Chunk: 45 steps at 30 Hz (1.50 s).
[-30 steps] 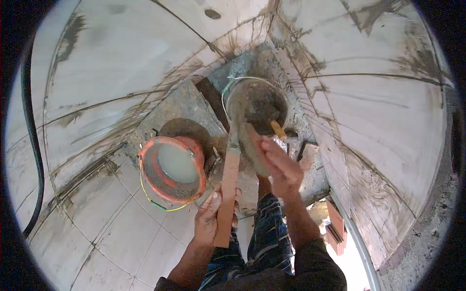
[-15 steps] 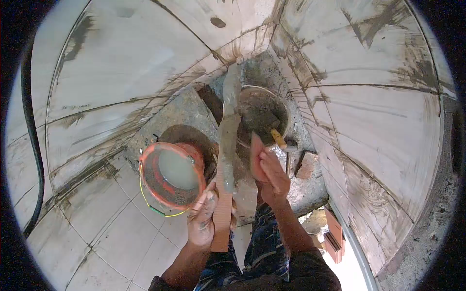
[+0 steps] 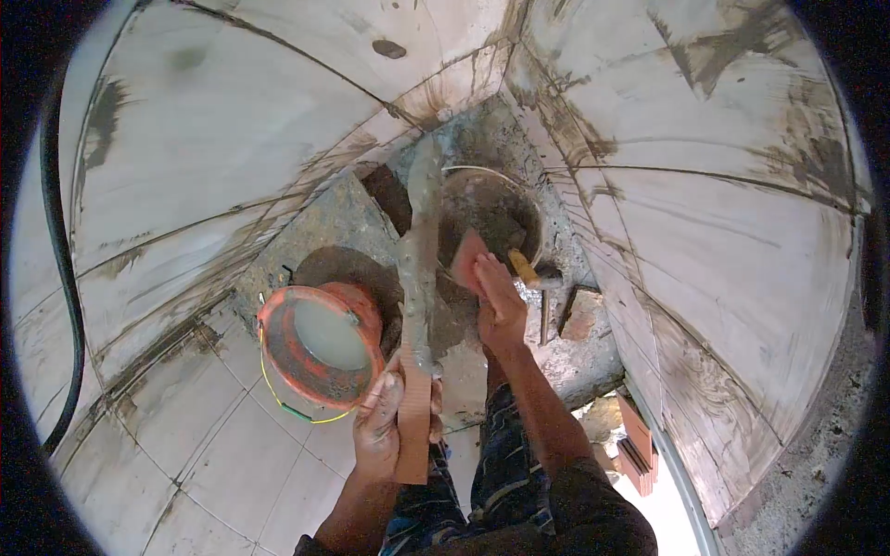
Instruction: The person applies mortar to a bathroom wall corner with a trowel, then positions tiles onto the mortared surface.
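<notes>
My left hand (image 3: 382, 422) is closed around the near end of a long, narrow terracotta tile strip (image 3: 413, 445). Wet grey mortar (image 3: 422, 241) coats most of its upper face, leaving ridged orange-brown tile bare near my fingers. Pinched in my right hand (image 3: 501, 301) is a small flat reddish tile piece (image 3: 470, 258), just right of the strip and over the near side of the mortar bucket (image 3: 540, 227). A trowel with a yellow handle (image 3: 523, 269) leans in that bucket.
An orange bucket (image 3: 278, 371) of cloudy water stands on the left, its yellow handle hanging down. A hammer-like tool (image 3: 545, 315) and a broken brick (image 3: 582, 313) lie at right. Stacked tile strips (image 3: 636, 459) sit lower right. Smeared tiled walls (image 3: 714, 241) meet in the corner ahead.
My right hand has moved forward with the reddish tile piece, toward the mortar bucket. The left hand still grips the strip; the whole view has shifted slightly.
</notes>
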Motion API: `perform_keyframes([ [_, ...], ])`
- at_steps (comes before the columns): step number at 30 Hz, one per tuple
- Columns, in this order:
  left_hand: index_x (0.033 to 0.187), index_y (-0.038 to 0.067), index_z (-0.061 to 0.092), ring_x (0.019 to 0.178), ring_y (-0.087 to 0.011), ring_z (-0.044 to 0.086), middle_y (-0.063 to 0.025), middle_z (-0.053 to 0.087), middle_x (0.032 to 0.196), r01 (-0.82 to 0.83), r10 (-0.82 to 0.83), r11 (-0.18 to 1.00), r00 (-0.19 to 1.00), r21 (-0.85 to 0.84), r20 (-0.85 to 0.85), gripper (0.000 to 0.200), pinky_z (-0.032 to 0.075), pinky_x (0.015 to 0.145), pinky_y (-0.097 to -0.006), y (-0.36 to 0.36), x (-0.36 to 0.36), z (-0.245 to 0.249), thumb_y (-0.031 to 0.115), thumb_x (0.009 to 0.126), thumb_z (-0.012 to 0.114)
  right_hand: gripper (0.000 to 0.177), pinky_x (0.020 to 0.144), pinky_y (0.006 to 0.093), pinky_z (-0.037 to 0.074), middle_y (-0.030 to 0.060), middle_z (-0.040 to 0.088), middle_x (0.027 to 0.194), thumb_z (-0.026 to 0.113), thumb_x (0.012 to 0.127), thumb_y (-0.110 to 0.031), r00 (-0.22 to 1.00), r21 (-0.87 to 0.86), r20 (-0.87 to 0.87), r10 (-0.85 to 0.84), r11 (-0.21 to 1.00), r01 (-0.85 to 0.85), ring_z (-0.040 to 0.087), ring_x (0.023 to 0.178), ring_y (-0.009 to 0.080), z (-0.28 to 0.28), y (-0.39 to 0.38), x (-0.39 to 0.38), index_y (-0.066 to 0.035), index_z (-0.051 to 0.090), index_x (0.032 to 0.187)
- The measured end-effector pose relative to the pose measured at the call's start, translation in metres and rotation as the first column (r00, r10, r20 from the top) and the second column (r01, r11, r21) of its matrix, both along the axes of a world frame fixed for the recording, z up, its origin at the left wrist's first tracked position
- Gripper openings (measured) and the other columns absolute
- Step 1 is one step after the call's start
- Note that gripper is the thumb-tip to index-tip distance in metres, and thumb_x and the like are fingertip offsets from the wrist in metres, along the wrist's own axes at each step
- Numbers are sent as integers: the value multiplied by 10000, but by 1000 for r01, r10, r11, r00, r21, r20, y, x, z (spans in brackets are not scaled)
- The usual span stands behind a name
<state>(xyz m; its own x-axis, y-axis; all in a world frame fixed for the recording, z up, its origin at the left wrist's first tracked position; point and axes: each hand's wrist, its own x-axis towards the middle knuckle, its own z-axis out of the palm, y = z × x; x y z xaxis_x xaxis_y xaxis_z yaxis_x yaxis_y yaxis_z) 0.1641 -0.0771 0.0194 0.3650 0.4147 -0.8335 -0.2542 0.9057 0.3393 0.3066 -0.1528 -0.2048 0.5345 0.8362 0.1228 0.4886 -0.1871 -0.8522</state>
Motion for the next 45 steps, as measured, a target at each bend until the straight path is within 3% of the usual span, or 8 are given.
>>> perform_keyframes([
  [9, 1336, -1, 430, 611, -181, 591, -103, 589, 788, 261, -222, 957, 940, 127, -258, 539, 519, 481, -302, -3, -35, -40, 377, 970, 544, 252, 792, 468, 493, 237, 650, 994, 543, 937, -210, 972, -626, -183, -150, 780, 3, 616, 926, 449, -152, 23, 29, -32, 616, 1099],
  [17, 1371, -85, 448, 669, -138, 604, -118, 641, 867, 434, -272, 871, 816, 230, -510, 631, 495, 574, -257, -13, -69, -72, 384, 966, 566, 238, 783, 468, 496, 243, 657, 932, 565, 900, -202, 996, -709, -67, 56, 700, -87, 639, 915, 412, -258, 87, 14, -68, 649, 1077],
  [19, 1365, -23, 448, 646, -172, 618, -153, 638, 898, 359, -224, 910, 847, 208, -482, 626, 525, 479, -277, -14, -73, -79, 411, 940, 600, 280, 806, 436, 503, 216, 680, 983, 596, 909, -234, 839, -666, -315, -443, 733, 138, 666, 930, 358, -261, 89, -4, -88, 667, 1137],
  [22, 1362, -21, 449, 644, -176, 617, -163, 648, 936, 353, -210, 911, 840, 212, -500, 624, 532, 475, -288, -21, -79, -88, 413, 940, 600, 307, 813, 400, 504, 182, 696, 1038, 624, 918, -272, 814, -482, -406, -416, 854, 196, 679, 937, 294, -278, 80, -32, -94, 671, 1163],
  [31, 1355, -31, 440, 651, -162, 615, -119, 629, 882, 329, -233, 933, 862, 145, -451, 655, 509, 462, -264, -14, -62, -71, 432, 925, 614, 319, 821, 355, 505, 124, 703, 983, 591, 962, -270, 774, -370, -600, 201, 788, -492, 663, 904, 194, -174, 51, 30, -13, 654, 1138],
  [35, 1376, -28, 422, 683, -165, 619, -110, 623, 875, 355, -278, 925, 877, 138, -393, 657, 505, 498, -272, -2, -38, -54, 442, 943, 577, 261, 784, 336, 516, 113, 716, 976, 592, 952, -247, 615, -255, -783, 95, 852, -456, 662, 845, 201, -185, 7, 46, -78, 690, 1127],
  [44, 1399, -55, 433, 830, -141, 628, -101, 655, 1018, 264, -231, 955, 948, 137, -217, 522, 499, 713, -254, 0, -20, -34, 265, 999, 537, 271, 521, 292, 373, -23, 537, 686, 657, 916, -212, 656, -346, -685, -316, 934, 89, 468, 604, 111, 116, -52, 42, 7, 695, 1071],
  [45, 1399, -55, 433, 830, -141, 628, -101, 655, 1018, 257, -224, 955, 952, 147, -208, 522, 499, 713, -254, -3, -17, -32, 265, 999, 537, 279, 923, 336, 510, 158, 686, 1144, 579, 935, -111, 856, -99, -511, -76, 995, 29, 670, 1031, 242, 139, -50, 39, -1, 645, 1182],
])
